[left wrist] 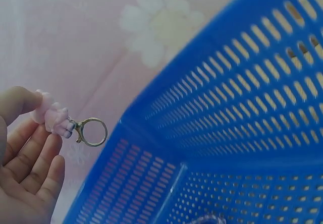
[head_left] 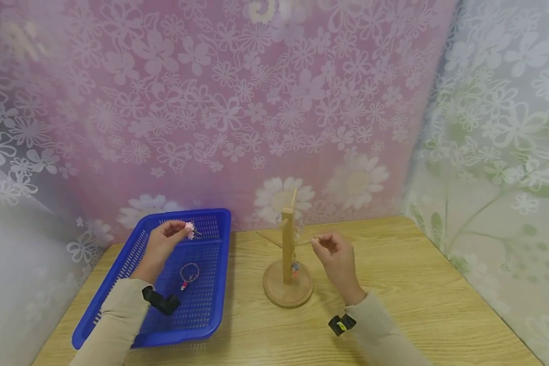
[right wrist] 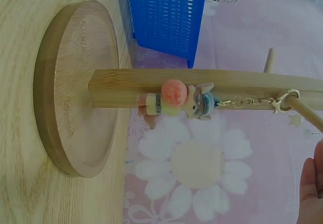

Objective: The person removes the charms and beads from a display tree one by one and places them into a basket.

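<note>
In the head view my left hand (head_left: 157, 249) is raised over the far part of a blue plastic basket (head_left: 225, 274). Its thumb and fingers pinch a small pink figurine keychain (head_left: 189, 230), whose metal clasp (left wrist: 94, 132) sticks out free in the left wrist view. My right hand (head_left: 337, 262) is beside a wooden peg stand (head_left: 287, 249), thumb and forefinger pinching the end of one peg (head_left: 304, 242). From that peg hangs a cat-like figurine keychain (right wrist: 174, 100) with a blue hat and an orange ball, its clasp looped around the peg near the post.
A beaded loop with a red and white charm (head_left: 184, 286) lies on the basket floor. Both the basket and the round-based stand are on a wood-grain table (head_left: 393, 290). Behind rises a pink floral curtain (head_left: 256, 101); a pale floral one (head_left: 508, 178) borders the right.
</note>
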Demonstrator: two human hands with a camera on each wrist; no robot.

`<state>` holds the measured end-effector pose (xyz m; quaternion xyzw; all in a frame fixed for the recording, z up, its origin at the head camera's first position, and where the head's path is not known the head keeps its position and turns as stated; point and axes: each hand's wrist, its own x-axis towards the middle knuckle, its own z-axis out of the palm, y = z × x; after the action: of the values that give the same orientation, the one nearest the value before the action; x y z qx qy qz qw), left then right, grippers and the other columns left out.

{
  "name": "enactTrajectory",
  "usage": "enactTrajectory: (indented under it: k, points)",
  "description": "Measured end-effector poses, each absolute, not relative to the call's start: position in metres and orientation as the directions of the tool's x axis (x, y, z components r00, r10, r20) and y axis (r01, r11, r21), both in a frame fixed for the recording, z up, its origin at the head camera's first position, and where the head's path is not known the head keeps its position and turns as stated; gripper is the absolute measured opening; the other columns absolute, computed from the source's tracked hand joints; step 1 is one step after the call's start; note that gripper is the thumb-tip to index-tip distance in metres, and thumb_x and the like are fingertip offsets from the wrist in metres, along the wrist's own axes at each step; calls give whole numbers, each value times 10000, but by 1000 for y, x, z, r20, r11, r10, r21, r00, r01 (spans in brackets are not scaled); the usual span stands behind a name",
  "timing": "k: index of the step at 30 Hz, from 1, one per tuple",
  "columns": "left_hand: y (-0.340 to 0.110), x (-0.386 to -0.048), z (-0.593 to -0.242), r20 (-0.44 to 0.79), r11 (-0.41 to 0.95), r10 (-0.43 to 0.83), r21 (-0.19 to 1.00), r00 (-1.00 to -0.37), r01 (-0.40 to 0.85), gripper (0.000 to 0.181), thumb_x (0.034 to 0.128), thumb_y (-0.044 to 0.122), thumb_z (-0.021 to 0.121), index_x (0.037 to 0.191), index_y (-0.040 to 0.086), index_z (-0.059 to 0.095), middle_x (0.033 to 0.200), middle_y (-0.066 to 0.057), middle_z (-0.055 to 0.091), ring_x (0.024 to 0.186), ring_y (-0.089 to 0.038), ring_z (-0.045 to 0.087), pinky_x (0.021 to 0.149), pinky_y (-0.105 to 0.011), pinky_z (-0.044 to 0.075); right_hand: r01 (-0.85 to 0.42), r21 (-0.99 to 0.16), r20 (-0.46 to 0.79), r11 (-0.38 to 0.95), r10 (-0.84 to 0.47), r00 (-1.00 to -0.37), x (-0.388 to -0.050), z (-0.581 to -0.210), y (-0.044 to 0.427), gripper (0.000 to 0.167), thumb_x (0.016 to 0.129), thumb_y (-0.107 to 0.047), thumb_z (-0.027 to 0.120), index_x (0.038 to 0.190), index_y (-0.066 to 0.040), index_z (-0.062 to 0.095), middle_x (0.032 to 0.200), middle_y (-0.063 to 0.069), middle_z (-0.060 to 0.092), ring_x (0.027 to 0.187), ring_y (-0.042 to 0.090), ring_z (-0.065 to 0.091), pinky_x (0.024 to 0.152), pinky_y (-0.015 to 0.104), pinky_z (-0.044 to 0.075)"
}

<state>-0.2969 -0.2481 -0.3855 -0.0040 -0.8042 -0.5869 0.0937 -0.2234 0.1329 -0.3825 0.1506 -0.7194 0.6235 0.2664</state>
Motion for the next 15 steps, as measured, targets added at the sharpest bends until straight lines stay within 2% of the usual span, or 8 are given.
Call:
enactTrajectory:
  k: [3, 10, 15]
  points:
    - [-253, -300, -391, 129, 322, -93, 942, -987, 92, 470, 867, 318, 686, 1162, -24, 556, 888, 143, 606, 887, 2, 548, 919, -335, 413, -558, -810, 580, 179, 111, -807, -221, -383, 131, 48, 834, 82, 639, 845, 102, 597, 883, 205, 620, 803, 29, 598, 771, 176, 503]
    - [-260, -305, -400, 111, 338, -21, 936, -994, 97, 467, 859, 329, 692, 1132, -31, 575, 874, 103, 651, 859, -25, 587, 937, -376, 410, -625, -761, 643, 173, 78, -762, -218, -384, 130, 50, 809, 139, 633, 833, 106, 603, 868, 210, 624, 803, 16, 590, 790, 157, 492]
    - [-263, -305, -402, 82, 358, 23, 930, -996, 85, 453, 855, 334, 696, 1117, -21, 591, 889, 73, 669, 883, -46, 584, 986, -451, 367, -649, -741, 660, 173, 9, -751, -230, -395, 138, 58, 813, 134, 633, 854, 97, 616, 854, 192, 638, 805, 22, 594, 782, 162, 496]
